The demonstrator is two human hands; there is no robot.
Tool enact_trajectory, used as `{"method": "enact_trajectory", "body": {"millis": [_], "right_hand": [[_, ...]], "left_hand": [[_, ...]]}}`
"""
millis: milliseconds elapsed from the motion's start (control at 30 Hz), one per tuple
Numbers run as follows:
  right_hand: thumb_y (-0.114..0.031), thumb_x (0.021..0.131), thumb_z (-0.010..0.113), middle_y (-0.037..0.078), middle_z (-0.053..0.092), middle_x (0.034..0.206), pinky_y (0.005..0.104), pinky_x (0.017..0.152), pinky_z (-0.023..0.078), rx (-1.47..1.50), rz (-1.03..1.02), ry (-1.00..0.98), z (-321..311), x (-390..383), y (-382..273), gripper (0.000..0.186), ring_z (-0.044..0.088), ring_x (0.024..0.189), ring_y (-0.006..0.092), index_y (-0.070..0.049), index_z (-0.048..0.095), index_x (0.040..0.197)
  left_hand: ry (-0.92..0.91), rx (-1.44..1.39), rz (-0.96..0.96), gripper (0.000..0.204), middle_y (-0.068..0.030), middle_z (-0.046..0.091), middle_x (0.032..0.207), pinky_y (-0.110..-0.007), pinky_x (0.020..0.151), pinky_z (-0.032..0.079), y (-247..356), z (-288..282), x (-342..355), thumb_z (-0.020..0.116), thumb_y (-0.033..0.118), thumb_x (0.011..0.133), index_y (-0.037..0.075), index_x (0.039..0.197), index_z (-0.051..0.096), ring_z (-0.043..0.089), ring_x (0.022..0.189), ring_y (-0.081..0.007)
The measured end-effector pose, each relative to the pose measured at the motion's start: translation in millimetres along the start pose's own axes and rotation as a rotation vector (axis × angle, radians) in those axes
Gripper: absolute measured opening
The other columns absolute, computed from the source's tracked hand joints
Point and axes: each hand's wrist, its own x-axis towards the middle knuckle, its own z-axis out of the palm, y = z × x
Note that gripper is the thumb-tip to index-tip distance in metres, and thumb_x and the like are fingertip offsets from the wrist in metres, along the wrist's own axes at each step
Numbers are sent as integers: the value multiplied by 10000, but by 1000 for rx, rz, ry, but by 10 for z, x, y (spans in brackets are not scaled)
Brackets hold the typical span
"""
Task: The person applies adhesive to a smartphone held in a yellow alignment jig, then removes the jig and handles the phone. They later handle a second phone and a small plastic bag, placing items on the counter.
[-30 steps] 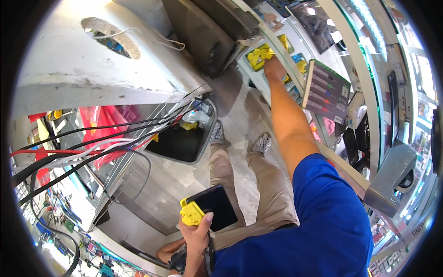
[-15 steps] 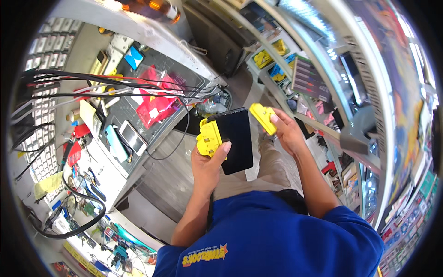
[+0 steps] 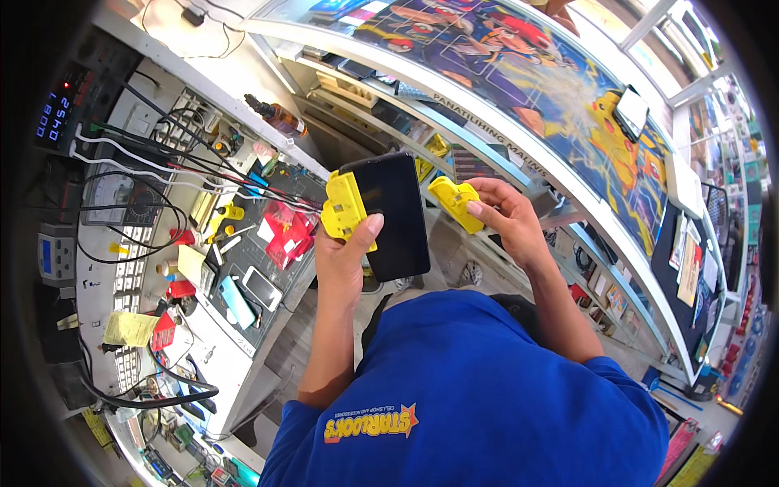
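My left hand [image 3: 341, 261] is closed round the lower left side of a black tablet [image 3: 399, 219], with the thumb over its front. Along the tablet's left edge sits a yellow plastic clamp [image 3: 344, 203], which the same hand also touches; whether it grips the edge by itself I cannot tell. The tablet is held up in front of my body, its dark screen facing me. Just to its right, my right hand [image 3: 513, 223] pinches a second yellow plastic clamp [image 3: 454, 203] between thumb and fingers, apart from the tablet.
On the left workbench [image 3: 280, 304] lie a white phone [image 3: 263, 288], a light blue phone [image 3: 236, 301] and a red plastic bag [image 3: 286, 234]. Cables [image 3: 203, 174] run across it from a power supply [image 3: 58, 109]. A glass display counter [image 3: 519, 122] stands ahead and right.
The view has swung up, bringing more of the display counter and the power supply into sight. Both hands keep hold of the same things, the right clamp staying beside the tablet.
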Motion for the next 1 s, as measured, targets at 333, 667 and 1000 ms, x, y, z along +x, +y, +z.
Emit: {"method": "enact_trajectory", "body": {"millis": [333,667,1000], "right_hand": [[-149,937,737,51,707,1042,274,830,502,174,-105,-47,-68,-182,-285,322,633,896,104,-4,642,1209],[-98,902,761,50,730,1014,289,871,495,255,-163,-179,-90,-154,-358,225,642,900,109,-17,697,1102],[-69,888,768,67,735,1037,294,929,502,217,-203,-220,-13,-138,-439,218,665,957,126,-7,703,1087]], "left_hand": [[-28,63,123,241,48,645,869,-225,693,444,253,309,12,814,209,872,72,1018,680,565,759,-28],[-77,145,141,216,48,646,865,-222,689,446,336,344,-130,817,140,863,70,1016,681,570,745,-34],[-145,140,149,285,9,701,952,-220,765,498,373,311,-200,814,83,863,37,1108,674,631,817,-54]]}}
